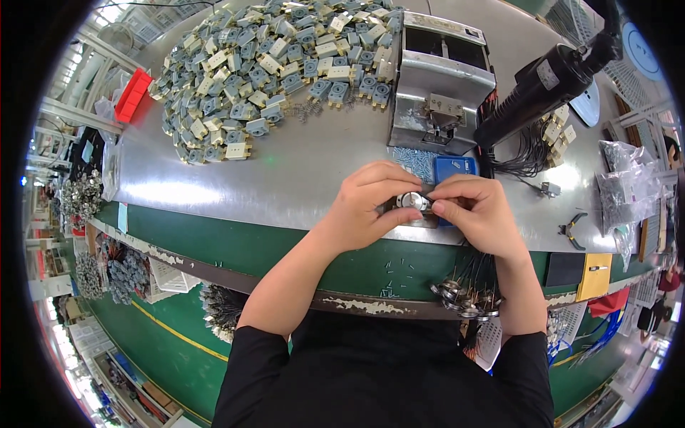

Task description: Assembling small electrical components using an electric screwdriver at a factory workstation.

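Note:
Between my two hands, just in front of the metal feeder machine, is a small round silver metal part [411, 201] with a dark edge. My left hand [371, 203] grips its left side between thumb and fingers. Thumb and forefinger of my right hand [477, 208] are pinched together at its right edge; the fingertips partly hide what they press on. Close behind the hands lie many small bluish screws [415, 162] and a small blue tray [455, 167]. Similar round silver parts with dark wires [467, 298] lie at the front edge, beside my right forearm.
A big heap of grey-and-cream switch blocks [242, 78] covers the back left, near a red bin [133, 95]. The metal feeder [439, 85] and a black cylindrical tool [535, 89] stand behind my hands. Pliers [572, 231] and plastic bags [628, 182] lie right. Loose screws [389, 292] lie on the green mat.

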The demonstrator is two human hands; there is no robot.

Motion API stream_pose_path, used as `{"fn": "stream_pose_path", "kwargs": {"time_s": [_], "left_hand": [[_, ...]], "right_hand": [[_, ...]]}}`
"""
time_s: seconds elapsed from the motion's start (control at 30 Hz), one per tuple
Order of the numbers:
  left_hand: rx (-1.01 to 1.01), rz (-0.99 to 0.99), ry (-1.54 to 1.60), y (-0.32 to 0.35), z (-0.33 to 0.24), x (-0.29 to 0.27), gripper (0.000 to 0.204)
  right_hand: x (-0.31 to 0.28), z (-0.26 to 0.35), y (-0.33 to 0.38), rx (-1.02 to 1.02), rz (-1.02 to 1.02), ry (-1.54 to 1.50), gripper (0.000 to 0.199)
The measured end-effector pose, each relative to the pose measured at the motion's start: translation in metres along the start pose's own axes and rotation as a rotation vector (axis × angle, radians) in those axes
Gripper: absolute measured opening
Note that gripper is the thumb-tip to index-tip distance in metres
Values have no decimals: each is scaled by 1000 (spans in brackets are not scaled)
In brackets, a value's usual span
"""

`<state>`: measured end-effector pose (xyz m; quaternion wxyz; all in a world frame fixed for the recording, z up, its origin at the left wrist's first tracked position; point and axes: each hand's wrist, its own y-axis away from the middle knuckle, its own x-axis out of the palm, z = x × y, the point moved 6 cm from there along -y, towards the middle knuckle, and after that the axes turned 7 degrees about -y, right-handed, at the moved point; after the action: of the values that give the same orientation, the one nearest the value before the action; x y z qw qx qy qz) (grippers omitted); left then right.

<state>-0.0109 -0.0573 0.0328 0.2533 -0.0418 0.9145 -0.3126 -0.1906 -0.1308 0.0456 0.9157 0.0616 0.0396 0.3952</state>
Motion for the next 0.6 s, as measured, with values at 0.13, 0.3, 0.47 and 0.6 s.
{"fn": "stream_pose_path", "kwargs": {"time_s": [0.13, 0.3, 0.47, 0.6], "left_hand": [[21, 11, -54, 4, -3, -13, 42], [-41, 59, -15, 16, 5, 17, 41], [62, 14, -179, 23, 9, 29, 44], [-75, 108, -50, 26, 8, 24, 41]], "right_hand": [[10, 22, 2, -204, -38, 238, 13], [15, 19, 19, -301, -156, 562, 11], [9, -5, 34, -411, -206, 550, 11], [21, 21, 19, -197, -25, 660, 18]]}}
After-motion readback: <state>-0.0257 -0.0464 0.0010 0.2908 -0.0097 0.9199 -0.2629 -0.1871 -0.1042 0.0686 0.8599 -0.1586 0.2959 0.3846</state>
